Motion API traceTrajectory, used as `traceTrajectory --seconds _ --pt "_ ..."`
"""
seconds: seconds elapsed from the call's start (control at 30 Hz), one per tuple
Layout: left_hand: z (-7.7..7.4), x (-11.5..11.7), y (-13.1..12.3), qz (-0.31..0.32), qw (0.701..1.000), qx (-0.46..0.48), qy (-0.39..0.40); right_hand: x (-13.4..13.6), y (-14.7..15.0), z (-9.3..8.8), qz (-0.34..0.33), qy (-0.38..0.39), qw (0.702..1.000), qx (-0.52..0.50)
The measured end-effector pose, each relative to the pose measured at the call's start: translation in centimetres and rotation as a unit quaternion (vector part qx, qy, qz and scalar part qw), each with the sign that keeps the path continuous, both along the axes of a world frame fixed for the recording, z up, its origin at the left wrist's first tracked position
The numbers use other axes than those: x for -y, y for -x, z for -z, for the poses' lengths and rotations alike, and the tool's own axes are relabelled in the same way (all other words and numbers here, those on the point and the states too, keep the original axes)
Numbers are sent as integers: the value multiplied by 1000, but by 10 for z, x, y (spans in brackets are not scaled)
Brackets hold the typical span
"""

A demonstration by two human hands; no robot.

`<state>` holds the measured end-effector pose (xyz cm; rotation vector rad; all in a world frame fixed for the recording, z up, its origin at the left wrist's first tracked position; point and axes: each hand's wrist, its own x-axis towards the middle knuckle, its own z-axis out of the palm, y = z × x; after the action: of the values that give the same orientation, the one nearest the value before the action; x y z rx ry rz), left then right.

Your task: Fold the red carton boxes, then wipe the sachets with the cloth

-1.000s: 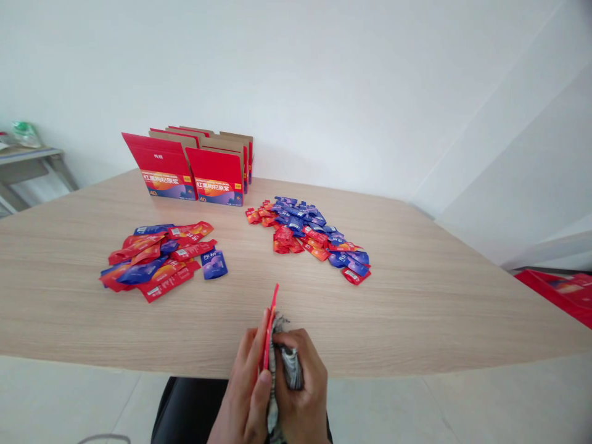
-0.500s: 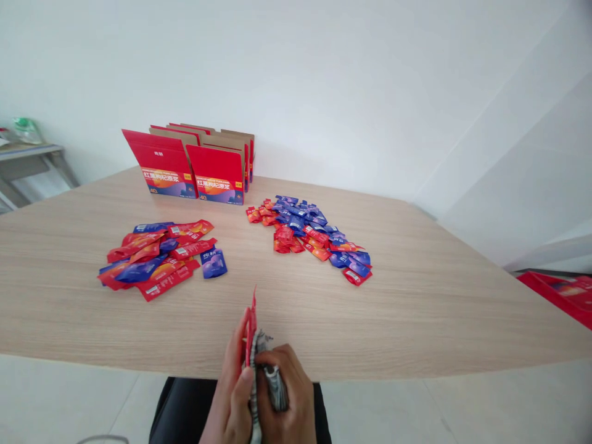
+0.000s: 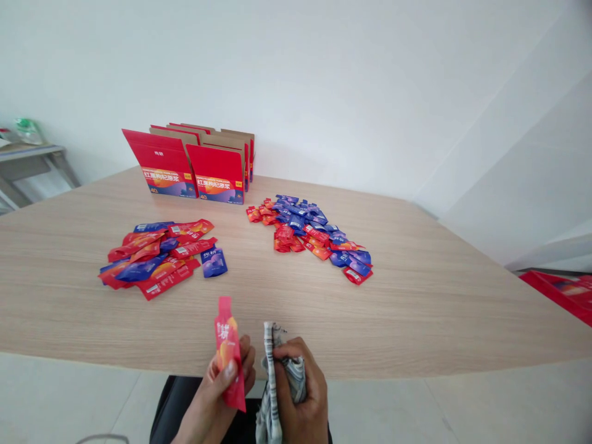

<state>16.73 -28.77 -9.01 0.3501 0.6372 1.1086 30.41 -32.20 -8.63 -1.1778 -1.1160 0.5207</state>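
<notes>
Left hand (image 3: pixel 222 391): closed in a pinch, thumb flat on the printed face, fingers curled behind. Holds one red sachet (image 3: pixel 227 345), narrow end uppermost, slightly tilted, orange motif and white lettering turned to the viewer. Position: over the near edge of the table (image 3: pixel 416 296), lower end projecting below the thumb.

Right hand (image 3: pixel 303 388): closed round a bunched cloth (image 3: pixel 271 385), thumb and forefinger gripping near its top. Cloth pale with dark stripes, crumpled, one fold standing upright on the side facing the left hand, lower part hanging beneath. Cloth and sachet just apart, a narrow gap between them. The fingers on the far side of the cloth are partly hidden, so their exact hold is hard to judge.

Left pile (image 3: pixel 155 256): red and blue sachets, overlapping, lying flat on the table beyond the left hand. One blue sachet (image 3: pixel 213 263) at its right edge.

Right pile (image 3: pixel 300 222): red and blue sachets, farther off, strung out in a loose diagonal band, nearest end to the right.

Boxes (image 3: pixel 215 176): a group, red with printed fronts, standing at the back of the table near the wall (image 3: pixel 324 92), flaps raised, brown inner card showing.

Red container (image 3: pixel 562 293): right border, partly cut off.
</notes>
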Motion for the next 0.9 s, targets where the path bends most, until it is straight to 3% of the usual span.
traceTrajectory --seconds 0.13,0.27,0.47,0.63,0.73,0.9 --pt "5 -2 0 -23 999 29 38 1 -6 -1 8 1 1000 -21" --pt "23 -7 -3 -13 994 -105 35 -1 -12 -3 -15 -13 999 32" --pt "34 13 -26 7 934 -330 -137 -8 -14 -7 -21 -43 990 132" --pt "46 42 -45 32 877 -398 -266 -14 -27 -5 49 -19 993 103" --pt "51 55 -57 33 886 -361 -290 -18 -38 -7 86 -10 992 93" --pt "47 48 -62 -58 927 -308 -204 -15 -31 -5 61 -13 994 86"
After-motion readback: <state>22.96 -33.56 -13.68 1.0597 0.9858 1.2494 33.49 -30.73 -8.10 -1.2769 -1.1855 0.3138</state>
